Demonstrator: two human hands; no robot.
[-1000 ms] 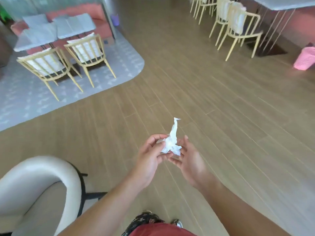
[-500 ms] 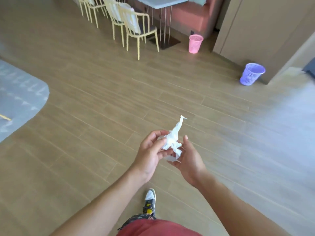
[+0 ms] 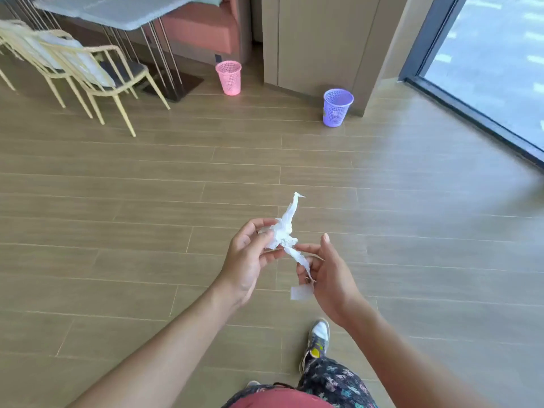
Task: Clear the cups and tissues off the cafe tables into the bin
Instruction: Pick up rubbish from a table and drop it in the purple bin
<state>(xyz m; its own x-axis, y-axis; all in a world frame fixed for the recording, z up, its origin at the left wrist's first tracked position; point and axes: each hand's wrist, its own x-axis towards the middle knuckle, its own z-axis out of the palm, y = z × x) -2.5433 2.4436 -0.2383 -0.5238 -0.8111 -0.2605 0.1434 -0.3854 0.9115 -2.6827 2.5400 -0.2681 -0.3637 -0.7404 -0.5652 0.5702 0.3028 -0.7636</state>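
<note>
A crumpled white tissue [image 3: 283, 231] sits between both hands at chest height, one twisted end pointing up and a thin tail hanging down. My left hand [image 3: 250, 257] pinches the crumpled body with thumb and fingers. My right hand [image 3: 326, 269] holds the hanging tail, and a small flat piece of tissue [image 3: 300, 292] shows below its fingers. Ahead on the floor stand a purple mesh bin [image 3: 337, 107] by the wall corner and a pink mesh bin [image 3: 228, 77] to its left.
Yellow chairs [image 3: 88, 75] and a grey cafe table [image 3: 117, 10] with thin metal legs stand at the upper left before a pink bench [image 3: 200, 28]. A tan wall panel [image 3: 318, 39] rises behind the bins. A glass door [image 3: 485, 60] is at the right. Wooden floor lies between.
The view has swung right and forward, bringing both bins nearer and the glass door into view. My hands have drawn slightly apart, stretching a tail of tissue down into my right hand.
</note>
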